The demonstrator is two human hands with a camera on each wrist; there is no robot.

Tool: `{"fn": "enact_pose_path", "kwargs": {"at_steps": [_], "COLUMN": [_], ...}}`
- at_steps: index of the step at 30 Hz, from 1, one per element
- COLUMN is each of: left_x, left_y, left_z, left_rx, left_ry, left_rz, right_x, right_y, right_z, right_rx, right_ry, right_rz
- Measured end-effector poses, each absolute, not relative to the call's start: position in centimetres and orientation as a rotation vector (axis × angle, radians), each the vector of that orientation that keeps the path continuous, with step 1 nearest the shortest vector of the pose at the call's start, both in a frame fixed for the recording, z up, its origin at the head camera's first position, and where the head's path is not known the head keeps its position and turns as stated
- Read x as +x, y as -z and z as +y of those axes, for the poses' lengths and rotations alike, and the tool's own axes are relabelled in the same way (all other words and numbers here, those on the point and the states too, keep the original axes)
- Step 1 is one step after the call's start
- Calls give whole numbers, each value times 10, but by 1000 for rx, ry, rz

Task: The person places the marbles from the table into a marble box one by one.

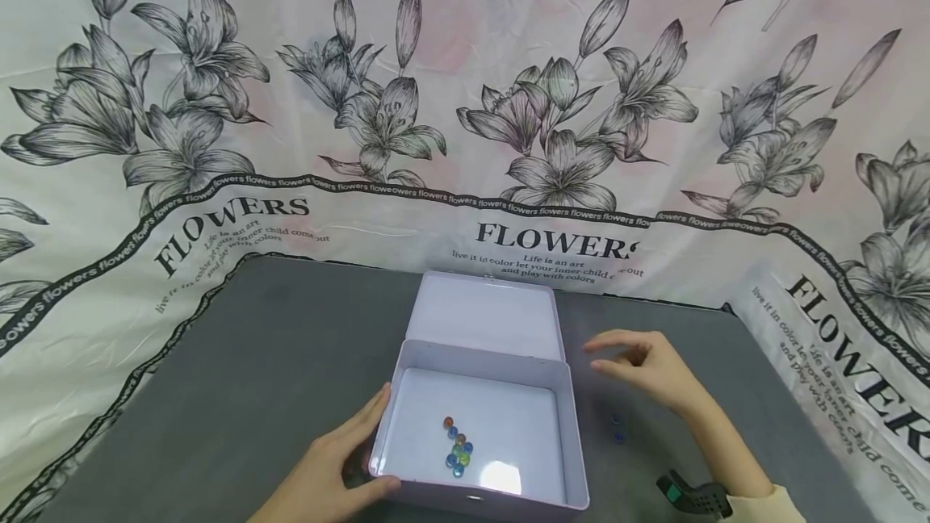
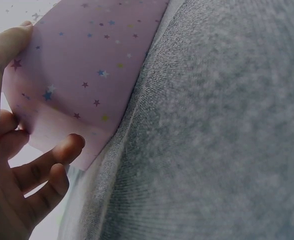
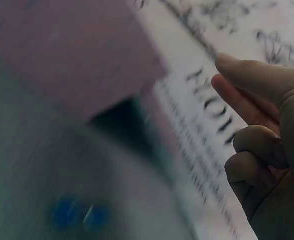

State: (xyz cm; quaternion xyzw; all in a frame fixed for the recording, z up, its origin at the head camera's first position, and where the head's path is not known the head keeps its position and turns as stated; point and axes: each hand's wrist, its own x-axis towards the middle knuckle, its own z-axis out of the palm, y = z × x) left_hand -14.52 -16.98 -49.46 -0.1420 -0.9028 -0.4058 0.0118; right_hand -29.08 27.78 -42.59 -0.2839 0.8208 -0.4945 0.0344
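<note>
A shallow metal box [image 1: 508, 426] stands with its hinged lid [image 1: 488, 313] folded back. Its inside is pale, and its outer side [image 2: 82, 75] is pink with small stars in the left wrist view. Several glass marbles [image 1: 459, 452], blue, orange and greenish, lie clustered on its floor. My left hand [image 1: 330, 458] grips the front left corner, thumb at the front rim and fingers along the left side. Beside the lid's right edge my right hand [image 1: 647, 366] hovers, thumb and index finger apart, nothing seen between them. Two blue marbles [image 3: 66, 212] lie right of the box.
The dark grey table top [image 1: 291, 345] stretches out on both sides of the box. A white cloth [image 1: 407, 224] printed with flowers and lettering hangs behind and around it. On the right wrist is a dark band [image 1: 693, 495].
</note>
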Motion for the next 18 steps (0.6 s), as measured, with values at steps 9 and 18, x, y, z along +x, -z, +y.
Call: {"fn": "enact_pose_path", "kwargs": {"at_steps": [9, 18], "left_x": [-144, -146], "left_y": [496, 492], "left_z": [-173, -169], "left_rx": [-457, -384], "left_ry": [1246, 1299], "left_rz": [-2800, -2863], "right_x": [-268, -258], "right_y": [485, 510], "right_z": [322, 336], "right_rx": [-689, -764], "right_ry": [1431, 1461], "right_rz": [2618, 2708]}}
